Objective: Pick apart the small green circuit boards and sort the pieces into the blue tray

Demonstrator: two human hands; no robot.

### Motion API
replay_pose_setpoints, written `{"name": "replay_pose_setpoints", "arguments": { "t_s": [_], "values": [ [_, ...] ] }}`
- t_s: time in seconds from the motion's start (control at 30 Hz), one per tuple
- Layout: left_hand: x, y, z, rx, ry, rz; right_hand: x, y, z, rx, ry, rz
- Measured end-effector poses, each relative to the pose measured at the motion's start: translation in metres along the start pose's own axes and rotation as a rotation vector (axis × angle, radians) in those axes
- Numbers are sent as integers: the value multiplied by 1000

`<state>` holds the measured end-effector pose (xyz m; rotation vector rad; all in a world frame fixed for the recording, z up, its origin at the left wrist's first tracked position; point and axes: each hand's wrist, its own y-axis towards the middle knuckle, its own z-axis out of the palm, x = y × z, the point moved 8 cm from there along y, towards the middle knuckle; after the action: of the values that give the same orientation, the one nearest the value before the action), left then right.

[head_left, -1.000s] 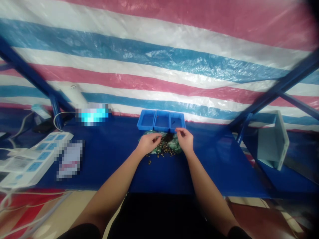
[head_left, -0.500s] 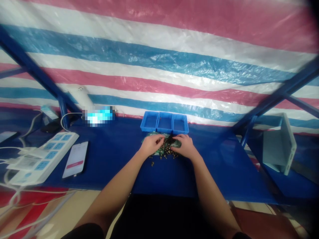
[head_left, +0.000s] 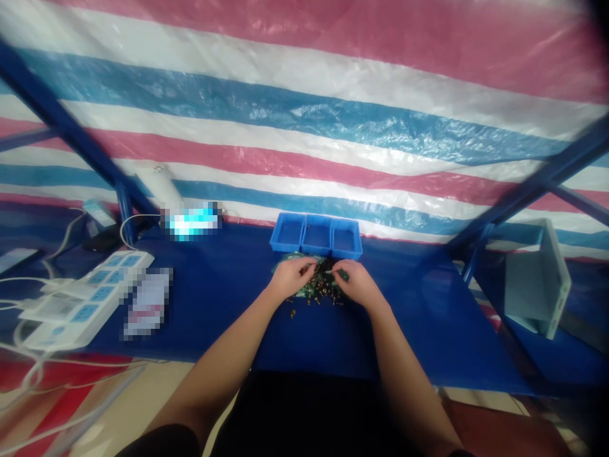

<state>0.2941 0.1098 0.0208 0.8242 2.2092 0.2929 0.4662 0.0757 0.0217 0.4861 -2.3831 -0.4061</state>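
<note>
A pile of small brass-coloured screws [head_left: 318, 293] lies on the table, on and around a crumpled green plastic bag [head_left: 286, 257]. My left hand [head_left: 290, 278] is at the pile's left side, thumb and fingers pinched over it; what they hold, if anything, is too small to make out. From the right, my right hand [head_left: 354, 280] reaches over the pile with thumb and fingertips together. A tiny pale piece seems to show at its fingertips, but its kind is unclear. Just beyond both hands stand three joined blue bins [head_left: 301, 244]; a small speck lies in the middle one.
A white power strip [head_left: 90, 301] with plugs and cables lies at the left, beside a blurred-out phone [head_left: 148, 303]. Farther back is a pixelated lit object [head_left: 193, 222]. A grey tablet-like stand [head_left: 537, 279] is at the right. Blue frame bars flank the blue table [head_left: 214, 304].
My right hand's fingers have drawn closer together, over the pile. My left hand stays nearly in place, still pinched. The camera view has shifted slightly.
</note>
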Motion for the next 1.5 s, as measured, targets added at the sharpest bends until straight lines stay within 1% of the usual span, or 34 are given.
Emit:
{"name": "replay_pose_setpoints", "arguments": {
  "t_s": [0.07, 0.17, 0.27, 0.3, 0.37, 0.43, 0.5, 0.57, 0.67, 0.7, 0.77, 0.83, 0.87, 0.93, 1.03, 1.1, 1.2, 1.27, 1.4, 1.5],
  "values": [
    [0, 0, 0, -1, 0, -1, 2, 0, -5, -72, 12, 21],
    [1, 0, 1, 1, -10, -11, 3, -1, -15, -232, 77, 94],
    [0, -1, 1, 21, -53, -24, 5, -4, -14, -325, 195, 171],
    [-1, -1, 1, 32, -67, -26, 5, -4, -11, -332, 253, 190],
    [-3, -1, 1, 54, -85, -22, 5, -4, -1, -306, 365, 227],
    [-6, 0, 1, 67, -107, -9, 5, -3, 6, -276, 417, 250],
    [-6, 0, 2, 55, -167, -12, 6, -3, 8, -271, 440, 261],
    [-2, 0, 3, 11, -261, -52, 5, -3, 9, -276, 485, 275],
    [11, -1, 3, -71, -414, -155, 0, -3, 16, -254, 587, 322],
    [13, -2, 4, -74, -466, -178, -1, -3, 19, -239, 618, 335],
    [16, -1, 7, -42, -564, -201, -3, -3, 24, -220, 655, 350],
    [16, -1, 7, -10, -633, -207, -5, -3, 25, -225, 659, 354],
    [17, -1, 6, -14, -646, -207, -5, -3, 25, -231, 650, 356],
    [18, 0, 1, -41, -624, -200, -5, -3, 20, -257, 628, 348],
    [18, 0, -4, -63, -534, -174, -4, -3, 15, -290, 627, 327],
    [16, 1, -6, -67, -496, -159, -7, -4, 17, -302, 666, 355],
    [13, 1, -5, -43, -474, -151, -13, -6, 22, -315, 703, 418],
    [12, 1, -3, -25, -464, -156, -13, -7, 22, -322, 679, 433],
    [14, 2, -4, -42, -457, -172, -12, -7, 16, -329, 609, 441],
    [14, 2, -3, -34, -449, -178, -11, -6, 14, -311, 576, 441]
  ]
}}
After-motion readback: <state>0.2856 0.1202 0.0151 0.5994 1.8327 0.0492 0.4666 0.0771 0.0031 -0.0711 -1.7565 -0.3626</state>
